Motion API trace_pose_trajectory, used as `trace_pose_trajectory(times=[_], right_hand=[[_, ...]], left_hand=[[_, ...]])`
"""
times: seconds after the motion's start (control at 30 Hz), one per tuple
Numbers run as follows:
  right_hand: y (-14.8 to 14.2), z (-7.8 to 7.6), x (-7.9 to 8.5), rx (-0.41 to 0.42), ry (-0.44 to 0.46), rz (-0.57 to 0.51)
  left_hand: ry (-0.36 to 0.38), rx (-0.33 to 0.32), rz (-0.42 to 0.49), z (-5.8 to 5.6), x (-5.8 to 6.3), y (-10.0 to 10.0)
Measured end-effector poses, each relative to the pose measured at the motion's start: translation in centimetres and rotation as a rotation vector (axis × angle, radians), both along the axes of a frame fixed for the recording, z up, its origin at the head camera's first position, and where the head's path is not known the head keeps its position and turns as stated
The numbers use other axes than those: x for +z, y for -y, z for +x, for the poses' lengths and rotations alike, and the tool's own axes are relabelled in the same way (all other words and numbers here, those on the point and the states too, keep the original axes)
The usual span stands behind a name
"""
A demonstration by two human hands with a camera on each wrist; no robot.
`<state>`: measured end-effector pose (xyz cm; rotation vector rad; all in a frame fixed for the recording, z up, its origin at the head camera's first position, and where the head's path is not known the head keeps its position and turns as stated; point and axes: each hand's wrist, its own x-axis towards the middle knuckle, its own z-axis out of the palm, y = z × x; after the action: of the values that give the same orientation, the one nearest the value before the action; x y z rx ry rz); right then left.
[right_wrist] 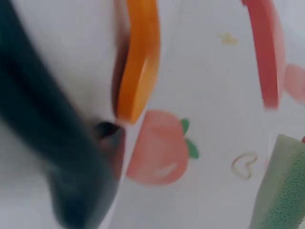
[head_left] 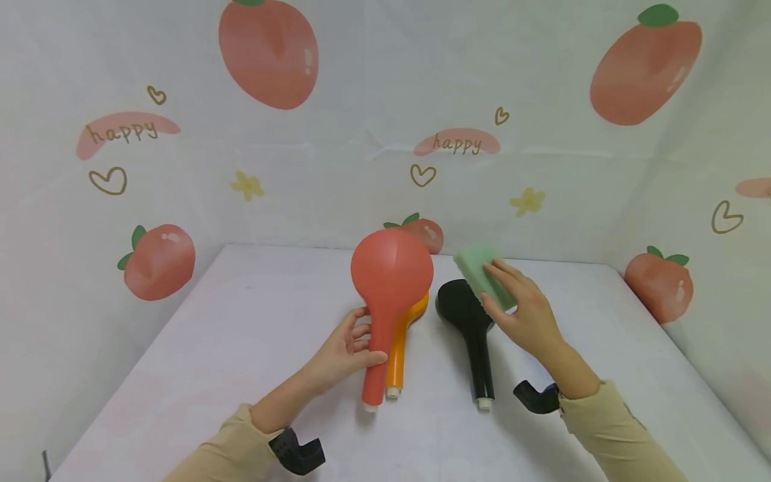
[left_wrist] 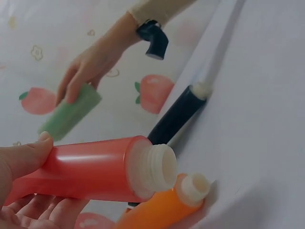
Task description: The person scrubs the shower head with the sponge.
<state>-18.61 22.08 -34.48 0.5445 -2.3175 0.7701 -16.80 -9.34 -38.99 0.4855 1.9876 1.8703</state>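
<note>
My left hand (head_left: 346, 351) grips the handle of a red shower head (head_left: 393, 268), its round head tilted up and its flat back towards me. In the left wrist view the white threaded end of the red handle (left_wrist: 86, 167) points right. Between thumb and fingers, my right hand (head_left: 525, 309) pinches a pale green sponge (head_left: 482, 268), held in the air over the head of a black shower head (head_left: 476, 335). An orange shower head (head_left: 396, 361) lies on the table, partly hidden behind the red one.
The white-covered table (head_left: 259, 301) runs back to a cloth backdrop (head_left: 337, 161) printed with fruit, hearts and flowers. Black wrist mounts (head_left: 296, 452) sit at both sleeve cuffs. The black and orange shower heads lie side by side, handles towards me.
</note>
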Motion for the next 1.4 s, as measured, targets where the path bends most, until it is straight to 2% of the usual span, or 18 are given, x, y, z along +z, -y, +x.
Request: trace_pose_trajectory(times=[0.17, 0.33, 0.57, 0.77, 0.87, 1.03, 1.23, 1.4], right_hand=[[1.9, 0.6, 0.8, 0.082, -0.128, -0.007], [3.7, 1.2, 1.2, 0.213, -0.269, 0.025], [6.0, 1.4, 0.9, 0.349, -0.483, 0.174], [6.9, 1.2, 0.2, 0.411, -0.592, 0.258], [6.9, 1.2, 0.0, 0.412, -0.613, 0.272], [6.2, 0.7, -0.2, 0.379, -0.596, 0.261], [5.0, -0.1, -0.5, 0.258, -0.525, 0.145], [4.7, -0.3, -0.9, 0.214, -0.456, 0.086]], left_hand=[[-0.003, -0.021, 0.059, 0.3, -0.3, -1.0], [-0.018, -0.04, 0.119, 0.4, -0.5, -1.7], [-0.027, -0.057, 0.112, 0.5, -0.5, -2.4], [-0.037, -0.073, 0.112, 0.7, -0.3, -2.7], [-0.026, -0.08, 0.126, 0.7, -0.4, -2.8], [-0.011, -0.078, 0.131, 0.6, -0.8, -2.7], [0.013, -0.084, 0.158, 0.6, -1.0, -2.5], [0.012, -0.098, 0.171, 0.8, -0.8, -2.6]])
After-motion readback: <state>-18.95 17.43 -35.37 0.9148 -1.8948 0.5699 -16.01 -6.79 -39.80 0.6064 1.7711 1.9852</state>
